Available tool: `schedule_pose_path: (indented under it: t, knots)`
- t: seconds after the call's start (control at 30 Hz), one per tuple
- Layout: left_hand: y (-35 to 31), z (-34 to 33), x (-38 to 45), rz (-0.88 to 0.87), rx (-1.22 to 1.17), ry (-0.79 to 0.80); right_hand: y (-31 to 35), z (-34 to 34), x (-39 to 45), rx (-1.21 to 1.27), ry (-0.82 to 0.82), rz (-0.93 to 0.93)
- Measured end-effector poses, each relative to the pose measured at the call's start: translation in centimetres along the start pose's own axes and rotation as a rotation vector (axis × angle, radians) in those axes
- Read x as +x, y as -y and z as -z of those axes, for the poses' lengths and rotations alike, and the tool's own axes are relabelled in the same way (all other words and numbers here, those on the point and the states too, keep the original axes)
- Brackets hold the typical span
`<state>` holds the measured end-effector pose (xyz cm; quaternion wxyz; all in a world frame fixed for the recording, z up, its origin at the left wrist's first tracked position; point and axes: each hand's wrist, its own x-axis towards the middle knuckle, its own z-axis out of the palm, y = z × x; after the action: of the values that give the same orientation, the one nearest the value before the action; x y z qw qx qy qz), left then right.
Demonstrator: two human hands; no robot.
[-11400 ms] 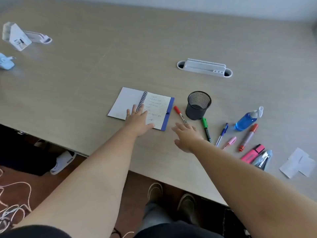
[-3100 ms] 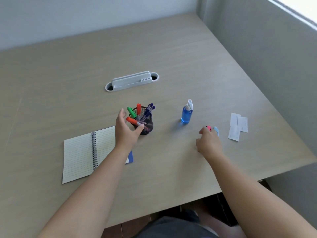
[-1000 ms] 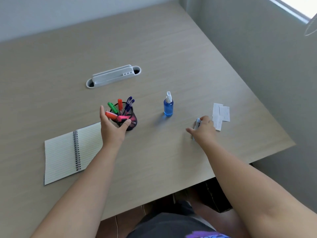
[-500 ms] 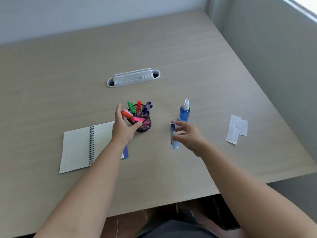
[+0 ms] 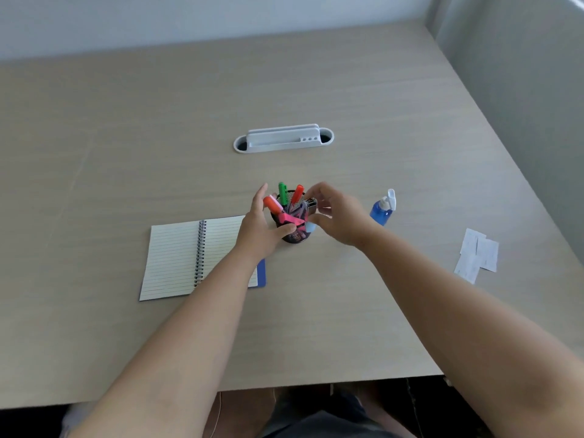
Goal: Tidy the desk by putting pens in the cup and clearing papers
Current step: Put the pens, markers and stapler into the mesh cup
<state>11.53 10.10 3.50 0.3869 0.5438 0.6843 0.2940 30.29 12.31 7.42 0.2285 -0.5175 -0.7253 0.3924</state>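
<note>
A black mesh cup [image 5: 295, 237] stands mid-desk and holds several pens and markers: green [image 5: 282, 191], red [image 5: 297, 193], orange [image 5: 272, 204] and a pink highlighter [image 5: 289, 219]. My left hand [image 5: 260, 230] grips the cup's left side, thumb across its front. My right hand [image 5: 339, 216] holds a light blue stapler [image 5: 310, 213] over the cup's right rim, its end down at the rim. An open spiral notebook [image 5: 189, 256] lies left of the cup. Small white paper slips [image 5: 477, 255] lie near the desk's right edge.
A blue spray bottle [image 5: 383, 208] stands just right of my right hand. A white cable-port tray [image 5: 283, 140] sits further back. A grey partition wall runs along the desk's right side. The desk's front edge is close to my body.
My right hand carried the stapler left from near the spray bottle to the cup's rim. My left hand kept hold of the cup.
</note>
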Motion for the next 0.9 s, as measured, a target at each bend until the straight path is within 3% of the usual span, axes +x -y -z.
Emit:
schedule_pose_path:
  t: [0.23, 0.47, 0.53, 0.6, 0.67, 0.73, 0.8, 0.9]
  knots:
    - [0.1, -0.1, 0.1, -0.005, -0.003, 0.004, -0.4, -0.2, 0.3, -0.163, 0.149, 0.002]
    - [0.4, -0.3, 0.2, -0.003, -0.033, 0.001, -1.5, -0.8, -0.4, -0.251, 0.101, 0.063]
    - [0.6, -0.3, 0.4, -0.006, -0.048, 0.007, -2.1, -0.9, -1.1, -0.161, -0.007, 0.082]
    - [0.7, -0.3, 0.3, -0.006, -0.056, 0.008, -2.9, -1.2, -1.8, -0.045, -0.218, 0.089]
    - [0.9, -0.3, 0.2, 0.017, -0.091, 0.001, -3.7, -1.4, -1.7, 0.007, -0.345, 0.017]
    - [1.3, -0.4, 0.2, 0.074, -0.136, -0.009, -4.4, -1.5, -0.9, 0.001, -0.283, -0.163]
    - [1.8, -0.5, 0.2, 0.129, -0.166, 0.001, -5.2, -1.6, 0.3, 0.016, -0.092, -0.337]
    - [2.2, -0.9, 0.1, 0.146, -0.168, 0.019, -5.7, -1.3, 2.1, 0.085, 0.022, -0.386]
